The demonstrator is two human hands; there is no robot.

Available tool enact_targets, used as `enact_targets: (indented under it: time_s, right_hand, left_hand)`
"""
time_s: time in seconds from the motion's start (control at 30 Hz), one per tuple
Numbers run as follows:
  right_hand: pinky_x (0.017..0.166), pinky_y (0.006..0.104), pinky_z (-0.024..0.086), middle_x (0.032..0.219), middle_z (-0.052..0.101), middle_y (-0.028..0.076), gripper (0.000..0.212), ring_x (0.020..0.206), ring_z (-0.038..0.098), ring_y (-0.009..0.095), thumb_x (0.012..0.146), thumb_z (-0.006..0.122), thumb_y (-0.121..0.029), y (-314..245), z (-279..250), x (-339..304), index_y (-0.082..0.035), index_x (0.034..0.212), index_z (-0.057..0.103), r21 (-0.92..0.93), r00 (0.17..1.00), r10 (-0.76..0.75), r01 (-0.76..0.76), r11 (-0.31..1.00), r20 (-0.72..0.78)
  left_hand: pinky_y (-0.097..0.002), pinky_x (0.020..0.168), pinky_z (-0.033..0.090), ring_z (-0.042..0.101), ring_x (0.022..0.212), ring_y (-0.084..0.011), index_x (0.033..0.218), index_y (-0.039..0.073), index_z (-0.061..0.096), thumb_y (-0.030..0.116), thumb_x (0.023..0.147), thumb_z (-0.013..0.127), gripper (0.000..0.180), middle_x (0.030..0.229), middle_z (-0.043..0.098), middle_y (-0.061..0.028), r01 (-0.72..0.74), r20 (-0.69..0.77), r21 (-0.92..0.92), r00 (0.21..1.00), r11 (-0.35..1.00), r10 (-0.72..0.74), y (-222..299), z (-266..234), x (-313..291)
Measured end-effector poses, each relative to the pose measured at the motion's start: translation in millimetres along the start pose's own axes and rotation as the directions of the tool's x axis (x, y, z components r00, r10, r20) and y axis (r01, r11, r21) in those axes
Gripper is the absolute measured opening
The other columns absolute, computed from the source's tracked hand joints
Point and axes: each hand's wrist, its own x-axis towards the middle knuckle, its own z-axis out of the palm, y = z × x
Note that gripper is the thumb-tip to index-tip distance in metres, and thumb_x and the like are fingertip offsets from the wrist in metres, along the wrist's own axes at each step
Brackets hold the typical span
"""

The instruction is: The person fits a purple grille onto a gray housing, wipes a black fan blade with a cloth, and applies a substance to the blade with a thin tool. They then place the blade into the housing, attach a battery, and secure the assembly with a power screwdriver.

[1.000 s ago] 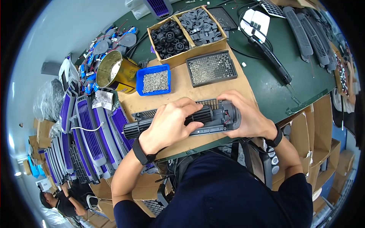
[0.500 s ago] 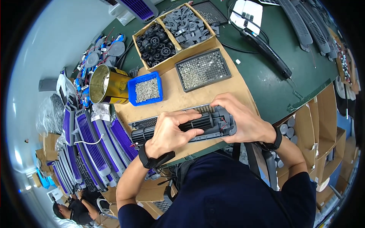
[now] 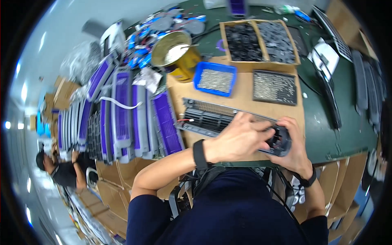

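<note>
A dark grey fan housing [image 3: 197, 129] lies slantwise on the cardboard sheet, its rounded end toward my right. Inside it is a long black ribbed fan roller [image 3: 208, 118]; a short red and white wire pokes out at its left end. My left hand [image 3: 241, 139] reaches across the housing, fingers and thumb curled together at the roller's right end, which the hand mostly hides. Wrapped round the housing's rounded end, my right hand [image 3: 295, 149] has its fingers over the far side and its thumb near the front edge.
Beyond the housing are a blue screw tray [image 3: 215, 94], a black screw plate [image 3: 274, 102], a divided box [image 3: 263, 65] of black and grey parts and a yellow tin [image 3: 185, 73]. Purple-grey housings [image 3: 124, 110] crowd the left. A black electric screwdriver [image 3: 330, 96] lies right. Another person [image 3: 65, 173] works far left.
The view has swung, so the table appears shifted right. My left hand has slid toward the housing's rounded end, its fingers bunching closer together. My right hand still holds that end.
</note>
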Motion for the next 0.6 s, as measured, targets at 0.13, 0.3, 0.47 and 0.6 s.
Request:
enact_targets:
  time_s: [0.13,0.3,0.47,0.6]
  right_hand:
    - [0.098,0.0395,0.044,0.119,0.050,0.017,0.078,0.115,0.051,0.034,0.052,0.086,-0.007,-3.7,0.9,2.5,-0.004,0.120,0.049,0.064,1.000,0.004,-0.005,0.998,0.009]
    - [0.102,0.0366,0.039,0.121,0.050,0.015,0.075,0.117,0.050,0.031,0.056,0.087,-0.014,-4.7,-16.8,6.6,-0.003,0.120,0.051,0.109,0.987,0.060,-0.077,0.991,0.147]
    - [0.098,0.0297,0.039,0.115,0.056,0.009,0.030,0.109,0.052,0.017,0.095,0.060,-0.024,17.5,-1.2,8.5,0.001,0.112,0.057,0.482,0.974,0.218,-0.216,0.849,0.051]
    - [0.094,0.0283,0.039,0.106,0.060,0.010,0.034,0.103,0.055,0.017,0.100,0.042,-0.028,14.0,14.2,15.4,0.001,0.098,0.059,0.606,0.955,0.296,-0.220,0.765,-0.028]
  left_hand:
    - [-0.0472,0.101,0.033,0.046,0.119,-0.0330,0.118,0.011,0.066,0.028,0.078,0.074,0.045,0.137,0.051,-0.0103,0.027,-0.304,0.067,0.953,0.997,-0.006,13.1,-5.2,-27.4]
    - [-0.0378,0.068,0.049,0.062,0.077,-0.0281,0.087,0.003,0.071,0.013,0.084,0.070,0.010,0.083,0.065,-0.0122,0.473,-0.898,0.035,0.401,0.880,-0.180,-39.3,-42.1,-89.5]
    - [-0.0357,0.053,0.046,0.061,0.057,-0.0272,0.081,0.001,0.073,0.022,0.083,0.074,0.021,0.065,0.061,-0.0114,0.609,-0.770,-0.106,0.449,0.786,-0.452,-44.1,-41.4,-97.0]
    - [-0.0344,0.052,0.048,0.062,0.054,-0.0248,0.082,-0.001,0.074,0.022,0.079,0.079,0.024,0.063,0.064,-0.0135,0.657,-0.787,-0.040,0.443,0.753,-0.429,-49.5,-30.6,-95.2]
